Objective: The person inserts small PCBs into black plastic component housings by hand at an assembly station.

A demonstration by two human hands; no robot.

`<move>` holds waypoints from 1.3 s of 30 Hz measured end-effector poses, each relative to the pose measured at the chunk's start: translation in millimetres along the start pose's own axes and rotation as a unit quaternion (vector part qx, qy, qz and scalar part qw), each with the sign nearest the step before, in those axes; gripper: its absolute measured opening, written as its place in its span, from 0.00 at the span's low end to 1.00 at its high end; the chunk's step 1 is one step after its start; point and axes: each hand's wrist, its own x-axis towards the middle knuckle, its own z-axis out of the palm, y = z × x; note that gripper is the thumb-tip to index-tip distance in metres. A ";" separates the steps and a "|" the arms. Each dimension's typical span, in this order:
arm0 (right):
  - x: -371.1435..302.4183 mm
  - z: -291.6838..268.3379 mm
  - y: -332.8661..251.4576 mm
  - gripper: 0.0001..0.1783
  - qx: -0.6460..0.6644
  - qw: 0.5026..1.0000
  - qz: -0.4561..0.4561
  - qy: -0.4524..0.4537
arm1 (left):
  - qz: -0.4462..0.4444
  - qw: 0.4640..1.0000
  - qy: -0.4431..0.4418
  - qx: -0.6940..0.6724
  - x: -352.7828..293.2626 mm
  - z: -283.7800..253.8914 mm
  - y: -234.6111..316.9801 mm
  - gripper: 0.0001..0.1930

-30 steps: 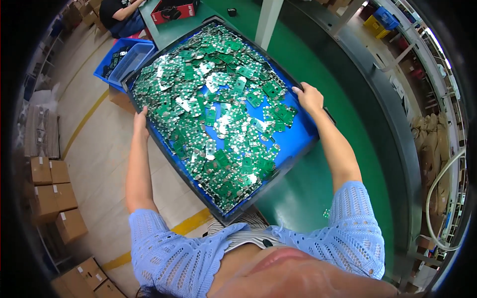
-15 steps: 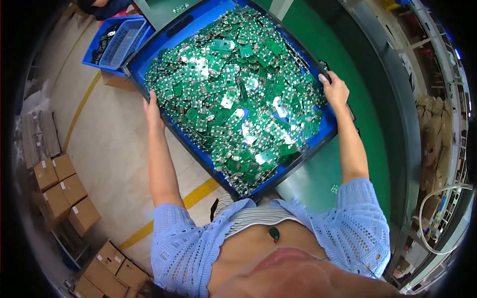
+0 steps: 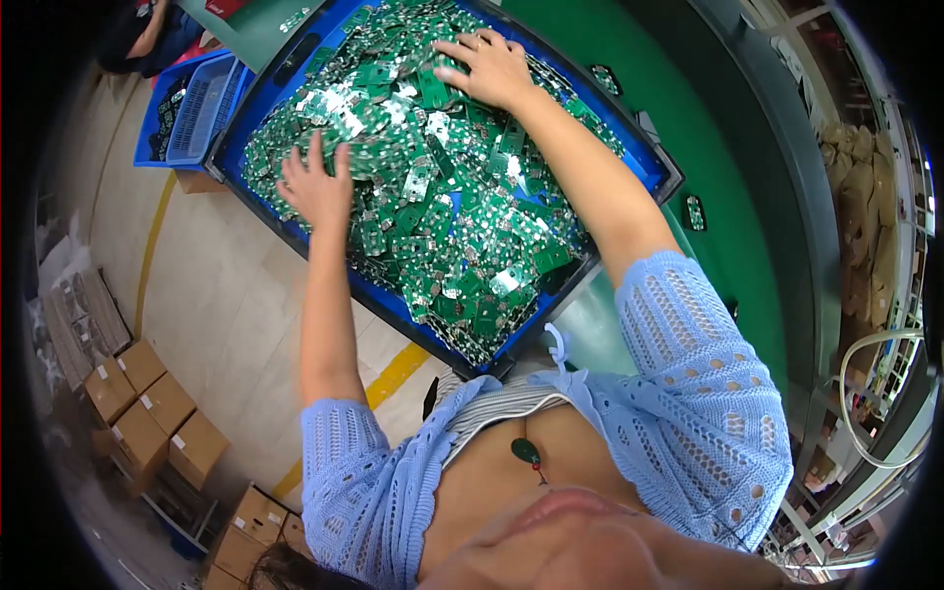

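Observation:
A large blue tray with a dark rim lies in front of me, tilted across the view. Small green circuit boards fill it in a loose heap, and bits of blue floor show between them. My left hand rests on the heap at the left side, fingers spread, with nothing seen in it. Farther off, my right hand lies on the boards near the far right, its fingers apart and slightly bent. Some boards by my left hand look blurred.
Beyond the tray's far left corner stands a blue crate with a lighter basket in it. A person is partly visible there. Several cartons are stacked at lower left. Small dark devices lie on the green conveyor belt at right.
Both hands have left the tray's side rims and moved inward onto the boards. The tray sits a little farther left in view. Devices on the belt now show beside it.

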 end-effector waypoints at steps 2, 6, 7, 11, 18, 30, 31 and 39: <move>-35.8 -15.5 -1.3 0.26 0.008 0.999 -0.034 -0.012 | 0.039 0.997 -0.014 -0.061 -23.2 -0.2 25.8 0.27; -119.5 -44.3 2.0 0.26 0.017 0.997 -0.055 -0.051 | 0.077 0.986 -0.016 -0.150 -64.0 -17.4 85.3 0.27; -139.5 -49.8 3.8 0.25 0.007 0.997 -0.066 -0.050 | 0.091 0.982 -0.024 -0.162 -71.1 -18.7 94.6 0.26; -181.5 -61.9 22.0 0.23 0.204 0.979 -0.017 -0.001 | 0.147 0.921 -0.189 -0.308 -80.9 -21.3 109.5 0.21; -162.9 -23.5 26.8 0.48 0.024 0.951 0.306 -0.024 | 0.006 0.991 -0.110 0.075 -54.4 -21.0 92.8 0.39; -188.6 -61.5 3.4 0.46 0.231 0.925 0.272 -0.132 | -0.064 0.960 -0.207 -0.177 -94.1 -26.1 180.8 0.21; -185.1 -58.1 0.9 0.47 0.232 0.926 0.267 -0.132 | -0.056 0.961 -0.180 -0.202 -97.6 -10.7 174.5 0.20; -174.8 -58.1 -32.7 0.38 0.344 0.894 0.262 -0.121 | -0.014 0.944 -0.036 -0.329 -86.4 94.5 107.9 0.17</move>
